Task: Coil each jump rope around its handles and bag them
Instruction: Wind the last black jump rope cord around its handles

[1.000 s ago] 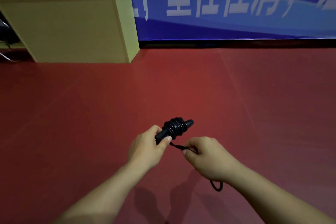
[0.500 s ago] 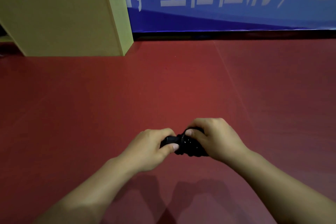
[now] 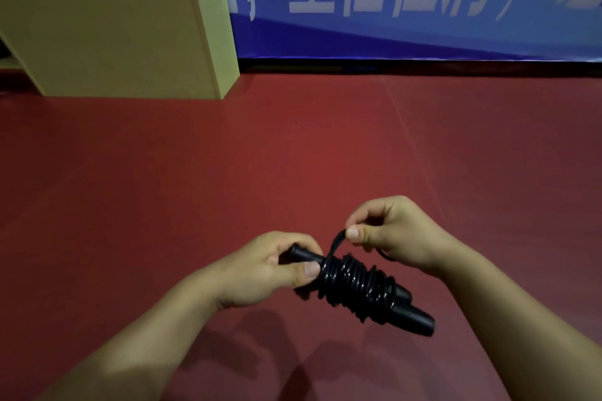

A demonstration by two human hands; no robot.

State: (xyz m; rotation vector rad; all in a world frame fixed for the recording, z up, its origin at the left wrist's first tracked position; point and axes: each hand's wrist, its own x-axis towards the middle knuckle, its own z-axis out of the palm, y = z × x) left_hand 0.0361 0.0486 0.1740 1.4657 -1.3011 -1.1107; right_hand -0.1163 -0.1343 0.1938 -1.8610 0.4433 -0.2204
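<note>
The person is holding a black jump rope in the air above a red floor, low in the middle of the view, with both bare forearms reaching in from the bottom edge. The left hand is making its grip around the upper left end of the two black handles, which are lying side by side and slanting down toward the right; its thumb is pressing against the first turns of cord and its fingers are curling behind the handle tips. The cord is sitting in many tight, glossy turns around the middle of the handles, leaving the lower right ends sticking out bare. The right hand is hovering just above and to the right of the bundle, its grip closed as a pinch of thumb and forefinger on the loose end of the cord, which is rising from the left side of the coil up to the thumb. A short bit of cord is also curving out beneath that hand, near the wrist. Shadows of both arms are falling on the floor below. Far behind, a pale wooden box is standing on the floor at upper left, and a blue banner with large white characters is running along the back wall.
</note>
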